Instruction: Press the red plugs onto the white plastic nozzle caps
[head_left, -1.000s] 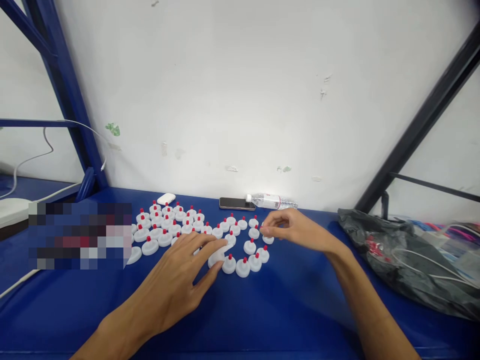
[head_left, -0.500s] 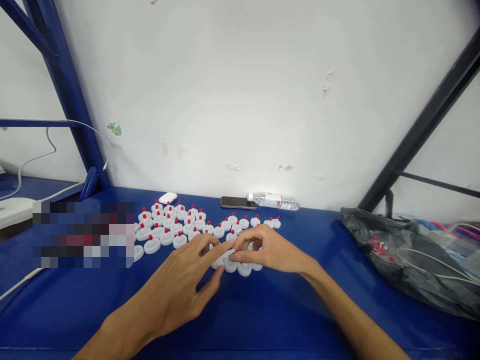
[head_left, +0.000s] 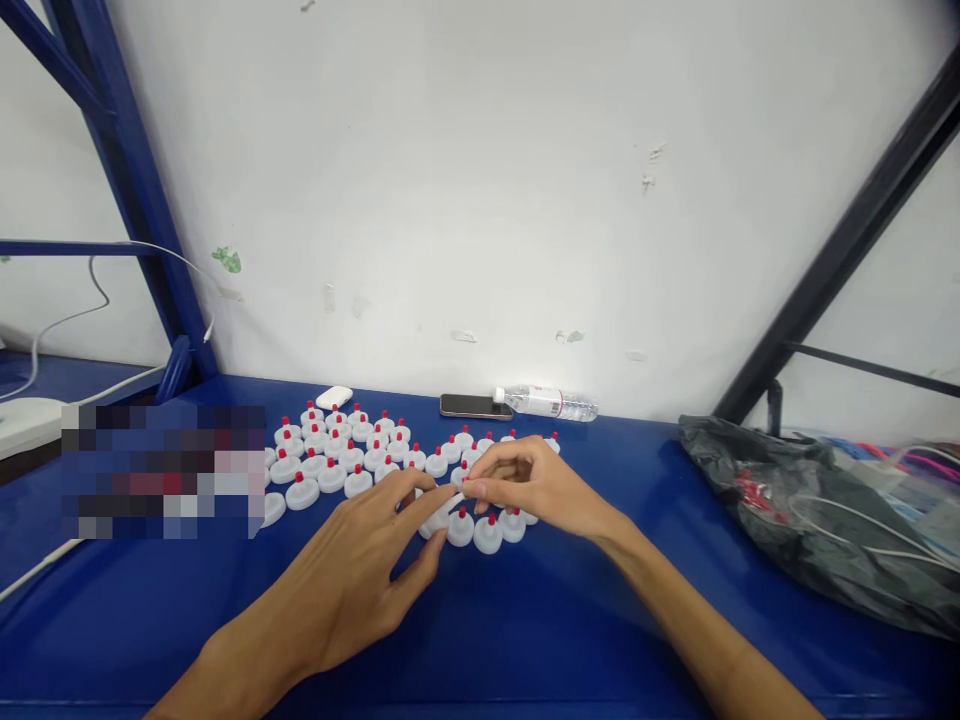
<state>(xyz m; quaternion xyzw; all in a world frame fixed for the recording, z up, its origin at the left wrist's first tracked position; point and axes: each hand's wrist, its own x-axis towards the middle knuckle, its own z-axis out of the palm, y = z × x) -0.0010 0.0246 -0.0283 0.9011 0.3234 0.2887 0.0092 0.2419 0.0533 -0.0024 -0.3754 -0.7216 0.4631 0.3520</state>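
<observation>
I've brought the right hand (head_left: 538, 490) to the white cap (head_left: 436, 518) clamped between fingers of the left hand (head_left: 371, 552); both now share it. The right fingers' grip I can't tell.

Soft, bright light, palest on the wall (head_left: 480, 220) mid-frame; faint sheen on the surface (head_left: 570, 630) below; dark upper-right corner; coarse pixelation (head_left: 161, 470) at left.

Caps (head_left: 302, 494) lie before phone (head_left: 466, 407).

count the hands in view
2: the left hand, at a white cap; the right hand, just right of that cap. The pixelated patch may hide others.
</observation>
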